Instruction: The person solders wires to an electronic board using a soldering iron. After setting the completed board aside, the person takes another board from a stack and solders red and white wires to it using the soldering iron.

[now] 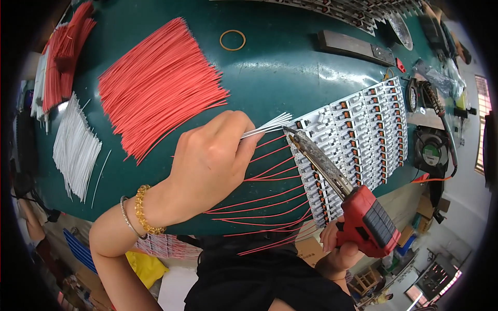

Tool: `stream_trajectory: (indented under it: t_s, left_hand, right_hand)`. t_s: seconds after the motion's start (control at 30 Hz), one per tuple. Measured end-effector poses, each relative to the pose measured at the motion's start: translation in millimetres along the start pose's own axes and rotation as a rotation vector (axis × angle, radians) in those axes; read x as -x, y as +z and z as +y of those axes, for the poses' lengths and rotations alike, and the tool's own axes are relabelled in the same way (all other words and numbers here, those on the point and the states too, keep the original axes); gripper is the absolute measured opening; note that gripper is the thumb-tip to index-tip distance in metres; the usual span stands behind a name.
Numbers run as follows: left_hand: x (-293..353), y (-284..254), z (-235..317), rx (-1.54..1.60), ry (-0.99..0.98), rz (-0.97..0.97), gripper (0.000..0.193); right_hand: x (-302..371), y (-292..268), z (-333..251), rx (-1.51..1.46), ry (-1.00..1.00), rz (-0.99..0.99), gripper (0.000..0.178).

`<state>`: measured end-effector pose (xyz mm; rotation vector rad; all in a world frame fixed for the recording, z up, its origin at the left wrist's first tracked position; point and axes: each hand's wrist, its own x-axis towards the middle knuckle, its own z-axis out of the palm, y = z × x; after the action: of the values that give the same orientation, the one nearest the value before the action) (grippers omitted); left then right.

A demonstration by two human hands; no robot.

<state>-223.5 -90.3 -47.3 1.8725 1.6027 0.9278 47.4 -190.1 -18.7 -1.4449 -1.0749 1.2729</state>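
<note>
My left hand (211,155) is closed on a small bundle of white wires (273,123), whose ends point right toward the top left corner of a panel of small circuit boards (358,136). In my right hand (338,255) is a red soldering gun (369,222), gripped by its handle. Its metal tip meets or nearly meets the wire ends at the panel's corner; whether they touch I cannot tell. Several red wires (259,208) run leftward from the panel's left edge, some passing beneath my left hand. Rows of orange and black parts sit on the boards.
On the green table mat (275,78) lie a wide pile of red wires (163,85) and a smaller pile of white wires (77,147). A rubber band (232,40) and a grey metal bar (353,46) are farther back. A black fan (431,150) stands right of the panel.
</note>
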Motion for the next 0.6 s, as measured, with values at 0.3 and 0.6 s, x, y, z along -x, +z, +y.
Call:
stream_trajectory:
  t_s: [0.3,0.6]
  left_hand:
    - [0,0,1,-0.023,0.014,-0.008,0.014]
    - [-1,-1,1,0.001,0.024,0.0,0.012]
  right_hand:
    - [5,-14,16,0.223,-0.151,0.013,0.081]
    - [5,-12,1,0.113,-0.088,-0.111,0.092]
